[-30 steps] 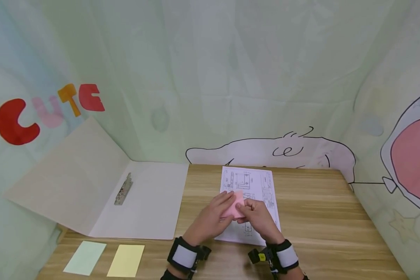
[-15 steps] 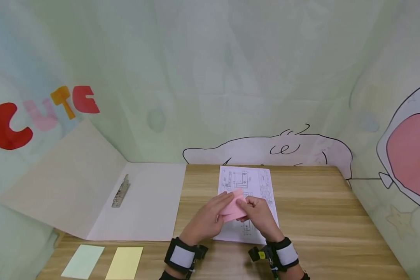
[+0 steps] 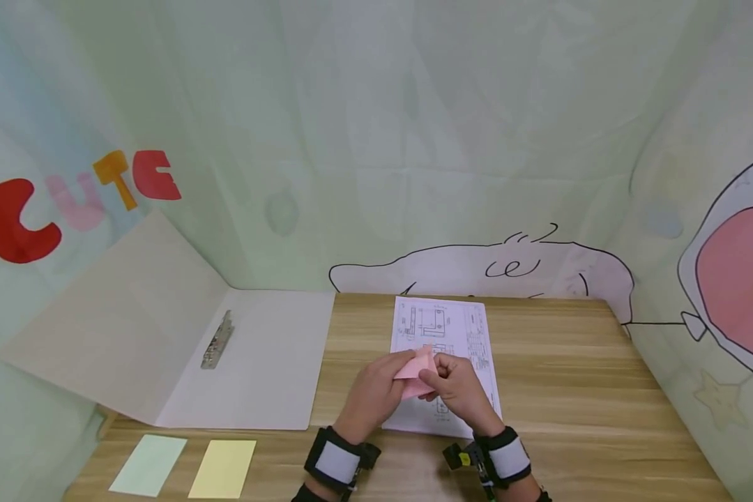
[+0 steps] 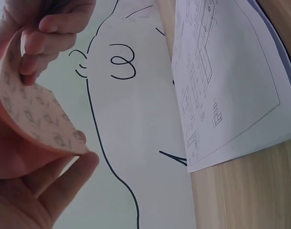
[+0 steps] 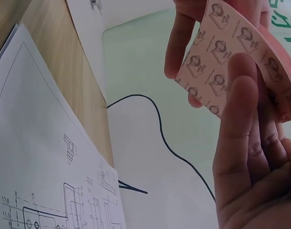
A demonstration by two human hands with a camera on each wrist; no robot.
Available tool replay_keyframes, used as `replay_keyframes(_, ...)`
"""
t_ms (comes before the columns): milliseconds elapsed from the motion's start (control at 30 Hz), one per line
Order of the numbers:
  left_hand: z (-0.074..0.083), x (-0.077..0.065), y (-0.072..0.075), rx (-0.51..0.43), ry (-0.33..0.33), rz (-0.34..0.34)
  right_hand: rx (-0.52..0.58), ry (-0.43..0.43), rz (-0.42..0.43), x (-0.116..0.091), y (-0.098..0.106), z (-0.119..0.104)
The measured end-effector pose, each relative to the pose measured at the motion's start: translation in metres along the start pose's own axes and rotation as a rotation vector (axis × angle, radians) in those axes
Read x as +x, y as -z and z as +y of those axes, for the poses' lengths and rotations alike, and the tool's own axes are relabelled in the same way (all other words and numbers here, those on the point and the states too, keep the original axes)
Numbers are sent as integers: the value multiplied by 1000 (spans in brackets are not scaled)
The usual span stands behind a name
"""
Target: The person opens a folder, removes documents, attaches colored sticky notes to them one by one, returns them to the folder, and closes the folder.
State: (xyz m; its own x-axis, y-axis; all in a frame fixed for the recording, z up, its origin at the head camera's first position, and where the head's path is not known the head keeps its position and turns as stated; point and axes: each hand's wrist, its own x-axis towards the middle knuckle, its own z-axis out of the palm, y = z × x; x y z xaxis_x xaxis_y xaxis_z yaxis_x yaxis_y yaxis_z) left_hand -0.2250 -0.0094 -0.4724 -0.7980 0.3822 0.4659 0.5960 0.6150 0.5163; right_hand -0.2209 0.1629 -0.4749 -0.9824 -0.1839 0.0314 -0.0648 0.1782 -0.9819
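Over the last half second, the slit across the pink pad (image 3: 423, 362) widened into a clearer opening, suggesting its layers were being bent or parted. The left hand (image 3: 369, 396) and right hand (image 3: 464, 394) both pinched it, just below and right of the frame's centre, over the printed drawings (image 3: 436, 321); separation looked unfinished.

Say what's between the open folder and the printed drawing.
Head view: between folder and drawing, wood tabletop, bare where visible; the left hand, holding the pink paper, hides part of the nearer end.
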Motion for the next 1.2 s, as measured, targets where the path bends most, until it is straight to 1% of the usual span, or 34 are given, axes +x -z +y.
replay_keyframes(67,0,0,-1,-10,26,23,14,-6,-23,0,0,0)
replay_keyframes(133,0,0,-2,-20,38,40,10,-7,-46,-2,-1,-8)
replay_keyframes(200,0,0,-3,-13,44,50,-7,-6,-45,-2,-2,-8)
replay_keyframes(300,-2,0,-2,0,58,59,-66,-9,-25,-2,-3,-7)
replay_keyframes(367,-4,0,-2,7,63,68,-100,-15,-5,1,-2,2)
replay_keyframes(533,-9,1,2,-17,63,66,-141,-26,-16,1,2,5)
replay_keyframes(633,-11,1,4,-43,90,37,-142,-40,-43,1,3,7)
replay_keyframes(700,-13,1,5,-67,121,18,-148,-47,-60,0,4,8)
replay_keyframes(767,-14,2,7,-99,143,14,-155,-58,-68,0,6,8)
replay_keyframes(833,-16,3,8,-130,154,32,-165,-63,-70,0,7,8)
replay_keyframes(967,-18,4,9,-164,155,79,-170,-73,-73,0,8,8)
replay_keyframes(1067,-20,4,10,-167,161,86,-170,-70,-79,0,8,10)
replay_keyframes(1200,-22,3,13,-200,211,94,-171,-62,-85,1,8,11)
